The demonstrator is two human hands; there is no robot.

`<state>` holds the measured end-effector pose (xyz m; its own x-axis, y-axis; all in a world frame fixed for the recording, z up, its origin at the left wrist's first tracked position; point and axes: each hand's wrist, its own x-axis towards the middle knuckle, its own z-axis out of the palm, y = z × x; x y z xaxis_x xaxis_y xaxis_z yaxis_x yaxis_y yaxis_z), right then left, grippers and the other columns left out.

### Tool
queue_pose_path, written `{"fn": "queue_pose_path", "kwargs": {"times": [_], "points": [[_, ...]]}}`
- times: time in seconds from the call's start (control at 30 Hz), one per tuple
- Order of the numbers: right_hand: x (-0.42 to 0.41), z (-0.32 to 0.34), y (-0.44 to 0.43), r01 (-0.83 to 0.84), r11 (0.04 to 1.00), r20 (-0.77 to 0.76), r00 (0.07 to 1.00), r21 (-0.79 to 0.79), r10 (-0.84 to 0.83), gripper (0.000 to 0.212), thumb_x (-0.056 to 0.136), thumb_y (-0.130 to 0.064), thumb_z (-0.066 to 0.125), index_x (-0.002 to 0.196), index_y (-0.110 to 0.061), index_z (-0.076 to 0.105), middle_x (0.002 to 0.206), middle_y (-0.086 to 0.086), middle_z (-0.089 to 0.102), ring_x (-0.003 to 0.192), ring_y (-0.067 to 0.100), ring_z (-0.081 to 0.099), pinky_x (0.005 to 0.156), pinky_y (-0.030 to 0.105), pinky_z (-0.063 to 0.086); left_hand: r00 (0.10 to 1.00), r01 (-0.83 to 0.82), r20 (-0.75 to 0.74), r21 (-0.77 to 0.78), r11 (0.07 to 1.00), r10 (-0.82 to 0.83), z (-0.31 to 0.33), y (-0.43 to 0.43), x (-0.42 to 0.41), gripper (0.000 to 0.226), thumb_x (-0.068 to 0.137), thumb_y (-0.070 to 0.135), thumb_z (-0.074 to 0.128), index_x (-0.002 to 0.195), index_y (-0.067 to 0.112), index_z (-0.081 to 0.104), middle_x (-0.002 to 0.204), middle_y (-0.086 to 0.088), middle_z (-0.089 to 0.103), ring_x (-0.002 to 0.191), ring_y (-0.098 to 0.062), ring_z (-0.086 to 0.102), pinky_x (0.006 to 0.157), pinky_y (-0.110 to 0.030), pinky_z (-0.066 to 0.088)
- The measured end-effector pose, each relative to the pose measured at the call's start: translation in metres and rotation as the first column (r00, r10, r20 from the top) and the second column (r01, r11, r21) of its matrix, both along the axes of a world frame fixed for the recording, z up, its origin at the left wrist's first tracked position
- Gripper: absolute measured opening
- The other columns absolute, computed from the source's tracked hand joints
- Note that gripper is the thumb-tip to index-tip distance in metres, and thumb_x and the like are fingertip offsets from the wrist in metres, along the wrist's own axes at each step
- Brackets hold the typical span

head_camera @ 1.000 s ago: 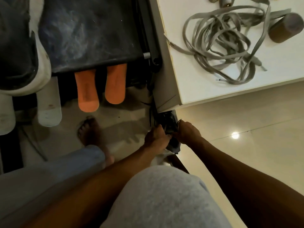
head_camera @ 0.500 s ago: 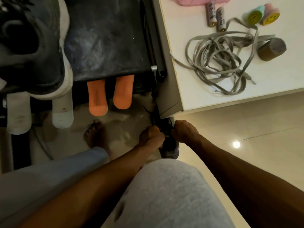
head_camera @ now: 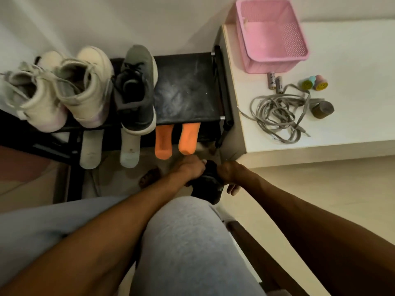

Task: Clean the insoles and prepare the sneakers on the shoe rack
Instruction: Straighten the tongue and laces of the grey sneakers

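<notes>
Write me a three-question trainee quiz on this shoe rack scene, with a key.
1. True or false: the orange insoles lie in the pink basket.
2. How many sneakers stand on the shoe rack? A) two B) three C) four
3. What do the left hand and right hand hold?
Key: 1 false; 2 B; 3 a dark shoe.

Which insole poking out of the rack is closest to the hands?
The orange insole on the right, right by the left hand. The other orange one and both white ones lie farther left.
</notes>
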<state>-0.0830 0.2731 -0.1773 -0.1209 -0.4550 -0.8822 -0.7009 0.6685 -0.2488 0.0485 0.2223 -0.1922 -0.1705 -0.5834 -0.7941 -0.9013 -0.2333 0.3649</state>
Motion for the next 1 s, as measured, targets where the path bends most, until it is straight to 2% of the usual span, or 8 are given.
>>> {"fn": "queue_pose_path", "kwargs": {"times": [0.07, 0.17, 0.27, 0.33, 0.47, 0.6, 0.73, 1.0], "points": [[0.009, 0.026, -0.005, -0.012, 1.0, 0.025, 1.0, 0.024, 0.011, 0.024, 0.1, -0.011, 0.054, 0.078, -0.008, 0.062, 0.083, 0.006, 0.069, 0.057, 0.02, 0.069, 0.042, 0.019, 0.048, 1.0, -0.005, 0.001, 0.01, 1.0, 0.005, 0.023, -0.007, 0.014, 0.047, 0.106, 0.046, 0.045, 0.115, 0.002, 0.058, 0.095, -0.017, 0.062, 0.074, -0.032, 0.064, 0.051, -0.032, 0.052], [0.017, 0.056, -0.016, -0.064, 0.997, 0.001, 0.998, -0.05, 0.064, 0.018, 0.103, -0.008, 0.05, 0.094, -0.005, 0.064, 0.073, 0.002, 0.055, 0.095, 0.035, 0.072, 0.041, 0.016, 0.045, 0.999, 0.031, 0.007, 0.033, 0.999, -0.031, 0.055, -0.018, 0.025, 0.049, 0.105, 0.048, 0.043, 0.115, 0.002, 0.058, 0.099, -0.018, 0.064, 0.073, -0.033, 0.068, 0.062, -0.039, 0.063], [0.018, 0.084, -0.025, -0.108, 0.994, 0.026, 0.994, -0.008, 0.108, 0.024, 0.103, -0.004, 0.041, 0.095, 0.004, 0.062, 0.078, 0.015, 0.06, 0.07, 0.037, 0.071, 0.059, 0.036, 0.06, 0.996, 0.094, 0.009, 0.009, 0.996, -0.094, 0.092, -0.023, 0.027, 0.047, 0.106, 0.048, 0.042, 0.108, 0.004, 0.059, 0.095, -0.02, 0.066, 0.066, -0.032, 0.07, 0.053, -0.034, 0.061], [0.016, 0.102, -0.029, -0.132, 0.99, 0.04, 0.991, 0.038, 0.131, 0.029, 0.104, -0.007, 0.037, 0.093, 0.005, 0.061, 0.075, 0.017, 0.059, 0.059, 0.034, 0.066, 0.056, 0.039, 0.06, 0.99, 0.143, 0.016, -0.036, 0.989, -0.143, 0.115, -0.024, 0.026, 0.049, 0.106, 0.048, 0.041, 0.105, 0.003, 0.06, 0.09, -0.021, 0.068, 0.065, -0.034, 0.071, 0.058, -0.036, 0.063], [0.007, 0.153, -0.03, -0.188, 0.982, 0.067, 0.98, 0.009, 0.187, 0.032, 0.102, -0.009, 0.036, 0.088, 0.002, 0.063, 0.077, 0.017, 0.062, 0.057, 0.029, 0.064, 0.042, 0.028, 0.054, 0.99, 0.133, -0.03, -0.076, 0.988, -0.135, 0.154, -0.017, 0.027, 0.051, 0.105, 0.048, 0.042, 0.098, 0.002, 0.063, 0.082, -0.019, 0.072, 0.066, -0.032, 0.072, 0.068, -0.04, 0.064], [0.0, 0.206, -0.027, -0.221, 0.971, 0.044, 0.973, -0.089, 0.226, 0.037, 0.106, -0.018, 0.038, 0.088, -0.003, 0.066, 0.084, 0.018, 0.071, 0.059, 0.024, 0.069, 0.049, 0.028, 0.057, 0.995, 0.045, -0.082, -0.199, 0.979, -0.062, 0.183, -0.008, 0.034, 0.053, 0.101, 0.054, 0.045, 0.092, 0.006, 0.068, 0.061, -0.01, 0.068, 0.041, -0.018, 0.062, 0.044, -0.021, 0.046], [0.002, 0.238, -0.035, -0.218, 0.959, -0.006, 0.975, -0.179, 0.22, 0.042, 0.107, -0.022, 0.035, 0.101, 0.004, 0.068, 0.093, 0.025, 0.074, 0.078, 0.037, 0.076, 0.057, 0.033, 0.062, 0.984, -0.013, -0.164, -0.437, 0.899, -0.066, 0.206, -0.01, 0.04, 0.057, 0.099, 0.051, 0.043, 0.071, 0.007, 0.067, 0.049, -0.005, 0.062, 0.044, -0.019, 0.059, 0.052, -0.026, 0.043], [0.019, 0.265, -0.053, -0.105, 0.947, -0.053, 0.994, -0.303, 0.094, 0.05, 0.108, -0.027, 0.029, 0.097, 0.004, 0.066, 0.087, 0.018, 0.075, 0.073, 0.032, 0.076, 0.053, 0.031, 0.058, 0.977, -0.018, -0.177, -0.611, 0.792, -0.115, 0.229, -0.034, 0.052, 0.053, 0.099, 0.058, 0.047, 0.073, 0.013, 0.061, 0.071, -0.01, 0.068, 0.066, -0.029, 0.066, 0.071, -0.038, 0.058]]}}
